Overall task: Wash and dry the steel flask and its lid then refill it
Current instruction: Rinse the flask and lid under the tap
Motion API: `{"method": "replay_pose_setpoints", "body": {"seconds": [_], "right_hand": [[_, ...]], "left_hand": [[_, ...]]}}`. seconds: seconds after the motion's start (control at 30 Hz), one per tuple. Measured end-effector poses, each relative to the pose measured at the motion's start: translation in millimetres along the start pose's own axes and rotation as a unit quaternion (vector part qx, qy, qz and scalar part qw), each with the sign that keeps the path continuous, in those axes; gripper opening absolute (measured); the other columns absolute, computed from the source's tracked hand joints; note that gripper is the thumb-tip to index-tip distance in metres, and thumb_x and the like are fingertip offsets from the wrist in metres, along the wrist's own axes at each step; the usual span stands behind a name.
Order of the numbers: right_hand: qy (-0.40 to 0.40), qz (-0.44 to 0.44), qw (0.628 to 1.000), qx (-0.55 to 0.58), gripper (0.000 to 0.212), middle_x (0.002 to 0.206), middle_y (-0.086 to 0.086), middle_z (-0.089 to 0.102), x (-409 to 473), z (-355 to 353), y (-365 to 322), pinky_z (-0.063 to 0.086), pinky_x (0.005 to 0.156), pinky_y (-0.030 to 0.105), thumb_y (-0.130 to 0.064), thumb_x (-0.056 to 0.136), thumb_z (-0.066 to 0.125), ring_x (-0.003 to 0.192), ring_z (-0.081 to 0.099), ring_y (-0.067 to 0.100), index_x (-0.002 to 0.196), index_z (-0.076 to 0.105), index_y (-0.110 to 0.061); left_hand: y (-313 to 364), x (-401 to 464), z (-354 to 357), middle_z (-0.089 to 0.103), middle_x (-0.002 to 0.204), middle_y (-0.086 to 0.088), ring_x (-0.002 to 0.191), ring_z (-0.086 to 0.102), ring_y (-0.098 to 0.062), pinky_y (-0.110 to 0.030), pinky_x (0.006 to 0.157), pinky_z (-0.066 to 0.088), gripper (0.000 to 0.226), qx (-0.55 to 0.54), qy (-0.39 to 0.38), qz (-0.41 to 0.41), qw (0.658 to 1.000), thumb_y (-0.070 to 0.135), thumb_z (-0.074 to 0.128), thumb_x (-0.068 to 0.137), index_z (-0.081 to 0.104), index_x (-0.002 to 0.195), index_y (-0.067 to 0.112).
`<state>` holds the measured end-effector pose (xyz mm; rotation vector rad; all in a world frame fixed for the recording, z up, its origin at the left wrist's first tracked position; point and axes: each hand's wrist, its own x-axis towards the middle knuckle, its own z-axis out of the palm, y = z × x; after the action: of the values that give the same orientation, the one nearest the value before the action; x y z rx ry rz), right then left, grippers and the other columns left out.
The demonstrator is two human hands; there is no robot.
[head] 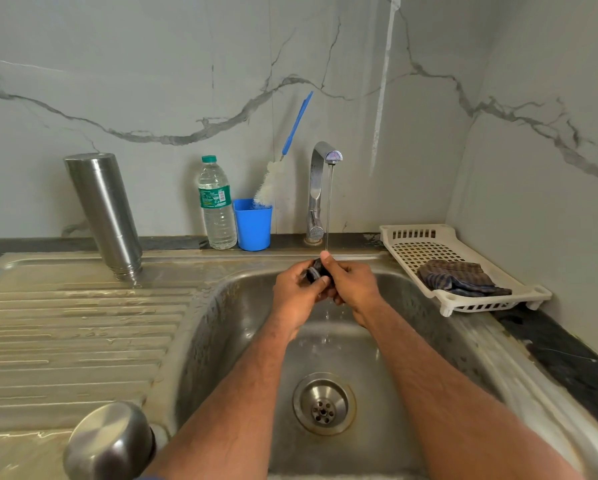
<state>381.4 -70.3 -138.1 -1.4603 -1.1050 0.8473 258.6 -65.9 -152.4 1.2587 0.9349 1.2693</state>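
Left hand (295, 289) and right hand (351, 284) fingers clamped on dark lid (316, 271) under tap stream (329, 209), for rinsing. Flask (105, 214) inverted far left, probably draining

This is a home kitchen, at the washing-up corner. A stainless steel sink (411, 306) with a ribbed draining board (75, 334) sits under a running chrome tap (320, 188), backed by marble-patterned wall panels (152, 81). A bottle brush (280, 164) in a blue cup (253, 225), a water bottle (216, 202) and a plastic drying rack (425, 251) holding a cloth (460, 277) stand around it.
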Motion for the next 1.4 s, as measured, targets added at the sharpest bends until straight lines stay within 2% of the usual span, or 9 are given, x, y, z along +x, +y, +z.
{"method": "replay_pose_setpoints", "body": {"seconds": [0.13, 0.27, 0.37, 0.5, 0.63, 0.77, 0.97, 1.17, 1.4], "right_hand": [[-0.098, 0.009, 0.991, 0.089, 0.029, 0.083, 0.005, 0.073, 2, -8, 2, 0.044, 0.05, 0.025, -0.038, 0.102, 0.058, 0.062, 0.058, 0.011, 0.119, 0.073, -0.02], [-0.17, 0.027, 0.975, 0.142, 0.032, 0.105, 0.009, 0.073, 7, -23, 9, 0.042, 0.052, 0.024, -0.024, 0.104, 0.056, 0.063, 0.052, 0.011, 0.133, 0.065, -0.034], [-0.141, 0.004, 0.988, 0.06, 0.024, 0.097, 0.008, 0.069, 5, -18, 9, 0.039, 0.051, 0.025, -0.036, 0.105, 0.054, 0.061, 0.051, 0.011, 0.124, 0.067, -0.029], [-0.06, -0.032, 0.998, -0.015, 0.039, 0.093, -0.001, 0.069, 5, -2, 5, 0.039, 0.052, 0.019, -0.053, 0.099, 0.056, 0.062, 0.052, 0.004, 0.115, 0.071, -0.021], [-0.013, 0.008, 0.999, 0.038, 0.04, 0.091, 0.003, 0.074, 6, -1, 4, 0.045, 0.052, 0.024, -0.051, 0.1, 0.056, 0.067, 0.065, 0.011, 0.11, 0.067, -0.014], [-0.08, 0.08, 0.988, 0.104, 0.036, 0.1, 0.011, 0.078, 2, -8, 3, 0.046, 0.064, 0.033, -0.039, 0.107, 0.047, 0.081, 0.072, 0.021, 0.112, 0.067, -0.009], [-0.116, 0.142, 0.979, 0.091, 0.033, 0.1, 0.017, 0.072, -6, -11, -2, 0.049, 0.062, 0.034, -0.029, 0.108, 0.037, 0.079, 0.066, 0.026, 0.114, 0.064, -0.011], [-0.059, 0.063, 0.996, 0.001, 0.023, 0.105, 0.008, 0.074, 1, -14, 8, 0.053, 0.066, 0.037, -0.02, 0.103, 0.048, 0.081, 0.069, 0.023, 0.106, 0.071, -0.019], [-0.042, 0.037, 0.998, -0.022, 0.018, 0.099, 0.0, 0.075, -4, -3, 5, 0.056, 0.058, 0.032, -0.036, 0.099, 0.058, 0.088, 0.073, 0.023, 0.097, 0.074, -0.029]], "left_hand": [[-2, 2, 1, 0.078, 0.096, -0.008, 0.091, 0.076, -0.025, -0.035, 0.083, 0.062, 0.015, -0.003, 0.027, -0.009, 1.0, 0.006, 0.071, 0.093, 0.074, 0.1, 0.019], [2, 4, 3, 0.077, 0.096, -0.014, 0.083, 0.077, -0.021, -0.028, 0.075, 0.062, 0.016, -0.002, 0.019, -0.048, 0.999, 0.014, 0.068, 0.097, 0.072, 0.108, 0.003], [0, 5, 5, 0.077, 0.096, -0.016, 0.082, 0.077, -0.023, -0.031, 0.075, 0.063, 0.018, 0.029, 0.021, -0.04, 0.999, 0.018, 0.067, 0.098, 0.073, 0.103, 0.001], [-2, 6, 1, 0.077, 0.099, -0.011, 0.084, 0.077, -0.021, -0.04, 0.083, 0.063, 0.013, 0.042, 0.036, -0.03, 0.998, 0.017, 0.068, 0.097, 0.073, 0.103, 0.007], [-3, 3, 3, 0.078, 0.095, -0.006, 0.089, 0.076, -0.02, -0.032, 0.078, 0.061, 0.021, 0.031, 0.031, -0.013, 0.999, 0.008, 0.073, 0.092, 0.072, 0.112, 0.011], [-4, -4, 8, 0.074, 0.1, 0.004, 0.093, 0.07, -0.014, -0.029, 0.063, 0.056, 0.025, 0.059, 0.026, -0.03, 0.997, 0.018, 0.073, 0.093, 0.068, 0.116, 0.024], [-9, -2, 7, 0.067, 0.117, 0.009, 0.107, 0.066, -0.014, -0.043, 0.087, 0.06, 0.034, 0.073, 0.02, -0.026, 0.997, 0.018, 0.07, 0.095, 0.062, 0.127, 0.026], [-13, 1, 4, 0.072, 0.11, 0.008, 0.105, 0.068, -0.011, -0.043, 0.096, 0.058, 0.035, 0.126, 0.027, 0.017, 0.991, 0.005, 0.075, 0.087, 0.068, 0.114, 0.026], [-10, 3, 3, 0.071, 0.11, 0.005, 0.104, 0.067, -0.008, -0.026, 0.095, 0.056, 0.045, 0.225, 0.002, 0.098, 0.969, -0.002, 0.079, 0.08, 0.069, 0.119, 0.019]]}}
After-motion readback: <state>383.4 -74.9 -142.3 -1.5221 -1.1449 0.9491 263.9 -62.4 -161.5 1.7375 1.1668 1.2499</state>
